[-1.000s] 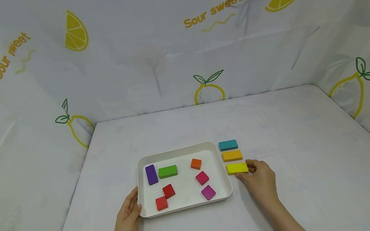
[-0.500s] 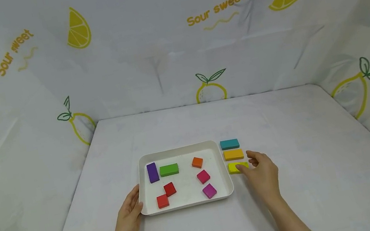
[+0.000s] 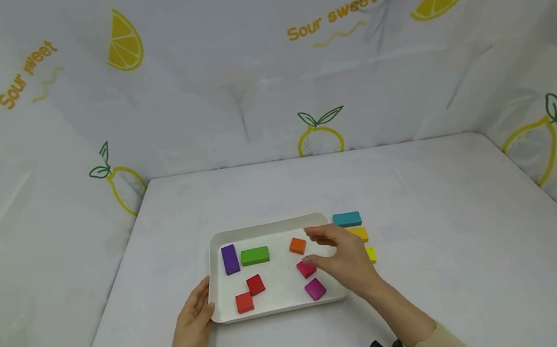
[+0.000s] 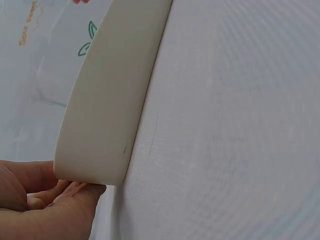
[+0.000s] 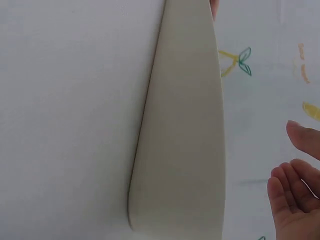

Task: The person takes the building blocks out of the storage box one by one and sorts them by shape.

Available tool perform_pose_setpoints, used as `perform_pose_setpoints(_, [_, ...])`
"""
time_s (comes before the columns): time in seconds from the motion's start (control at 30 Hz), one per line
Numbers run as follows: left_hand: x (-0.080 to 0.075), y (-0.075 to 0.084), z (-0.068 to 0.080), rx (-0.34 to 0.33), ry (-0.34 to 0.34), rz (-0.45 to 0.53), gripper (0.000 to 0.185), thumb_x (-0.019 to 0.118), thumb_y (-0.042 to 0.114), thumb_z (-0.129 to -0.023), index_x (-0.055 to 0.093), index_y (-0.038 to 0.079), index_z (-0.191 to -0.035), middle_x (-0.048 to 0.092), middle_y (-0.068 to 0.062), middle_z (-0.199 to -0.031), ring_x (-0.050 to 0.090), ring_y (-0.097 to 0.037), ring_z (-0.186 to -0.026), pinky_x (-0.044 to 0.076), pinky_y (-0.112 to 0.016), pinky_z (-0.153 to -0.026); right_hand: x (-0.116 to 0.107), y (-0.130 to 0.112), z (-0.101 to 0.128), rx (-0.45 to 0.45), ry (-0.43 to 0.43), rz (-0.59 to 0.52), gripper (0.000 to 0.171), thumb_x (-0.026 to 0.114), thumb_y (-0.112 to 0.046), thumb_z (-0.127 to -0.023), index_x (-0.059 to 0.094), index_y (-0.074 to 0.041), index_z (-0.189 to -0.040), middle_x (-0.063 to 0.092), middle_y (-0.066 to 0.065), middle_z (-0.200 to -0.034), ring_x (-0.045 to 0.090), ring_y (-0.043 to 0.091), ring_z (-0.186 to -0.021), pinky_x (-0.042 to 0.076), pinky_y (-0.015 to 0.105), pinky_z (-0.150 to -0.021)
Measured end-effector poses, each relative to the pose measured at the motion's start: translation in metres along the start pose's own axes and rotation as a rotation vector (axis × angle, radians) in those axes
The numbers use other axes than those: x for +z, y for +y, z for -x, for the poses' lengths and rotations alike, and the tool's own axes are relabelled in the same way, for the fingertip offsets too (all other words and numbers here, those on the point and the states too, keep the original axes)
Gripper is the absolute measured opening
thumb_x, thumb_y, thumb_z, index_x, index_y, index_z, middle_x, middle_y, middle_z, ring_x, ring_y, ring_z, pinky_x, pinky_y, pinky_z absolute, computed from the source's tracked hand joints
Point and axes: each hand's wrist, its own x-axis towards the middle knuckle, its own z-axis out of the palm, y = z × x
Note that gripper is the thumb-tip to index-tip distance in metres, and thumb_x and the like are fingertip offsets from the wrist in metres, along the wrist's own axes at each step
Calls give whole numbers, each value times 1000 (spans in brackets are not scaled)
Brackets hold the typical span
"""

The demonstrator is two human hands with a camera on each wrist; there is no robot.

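My left hand (image 3: pixel 191 328) rests at the left side of a shallow white tray (image 3: pixel 279 309), its fingers and thumb touching the outer wall. Seen from the left wrist, those fingers lie against the tray's end wall. Over the tray's right part hovers my right hand (image 3: pixel 345 257), fingers and thumb apart with nothing between them. Its thumb tip overlaps a pink block (image 3: pixel 305 269); an orange block (image 3: pixel 298 246) and a magenta block (image 3: pixel 315 289) lie close by. In the tray's left half are a purple block (image 3: pixel 229 259), a green block (image 3: pixel 255 256) and two red blocks (image 3: pixel 255 285).
Along the tray's right side, a teal block (image 3: pixel 347 219), an amber block (image 3: pixel 359 235) and a yellow block (image 3: pixel 371 254) stand in a row, the last two partly hidden by the right hand. A white cloth (image 3: pixel 461 241) covers the table. Lemon-printed sheeting hangs around it.
My right hand has let go of the yellow block, leaving it below the amber one, and has moved left over the tray. The left hand has stayed at the tray's side.
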Motion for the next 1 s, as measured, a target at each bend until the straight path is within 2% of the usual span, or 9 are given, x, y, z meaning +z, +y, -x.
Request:
perform_pose_setpoints(0.13, [0, 0, 0, 6, -5, -7, 54, 31, 3, -106, 18, 8, -158, 15, -15, -167, 19, -28, -153, 37, -7, -103, 16, -12, -8, 8, -127, -79, 48, 84, -13, -77, 68, -14, -123, 70, 5, -120, 66, 26, -110, 56, 45, -97])
perform_pose_setpoints(0.33, [1, 0, 0, 19, -15, -12, 53, 32, 4, -106, 17, 7, -158, 14, -17, -167, 18, -29, -153, 36, -7, -103, 35, -19, -24, 53, -237, -139, 49, 83, -14, -79, 66, -15, -125, 69, 5, -122, 65, 31, -113, 54, 48, -101])
perform_pose_setpoints(0.57, [1, 1, -1, 20, -12, -13, 54, 31, 4, -106, 16, 5, -158, 14, -18, -166, 17, -30, -154, 36, -6, -103, 52, -16, -47, 59, -330, -183, 49, 80, -5, -80, 65, -6, -126, 69, 18, -123, 64, 37, -115, 53, 49, -101])
perform_pose_setpoints(0.73, [0, 0, 0, 17, -1, -10, 54, 31, 3, -106, 16, 4, -157, 14, -19, -166, 17, -30, -154, 36, -6, -103, 65, -11, -58, 65, -376, -200, 50, 78, -1, -80, 64, -3, -127, 68, 18, -125, 64, 37, -117, 54, 46, -102])
perform_pose_setpoints(1.0, [0, -2, 0, 22, -3, -13, 54, 32, 4, -106, 16, 5, -157, 14, -19, -166, 18, -30, -153, 38, -7, -102, 82, -7, -64, 37, -422, -168, 51, 80, -1, -77, 64, 0, -126, 69, 19, -124, 64, 36, -115, 53, 43, -103])
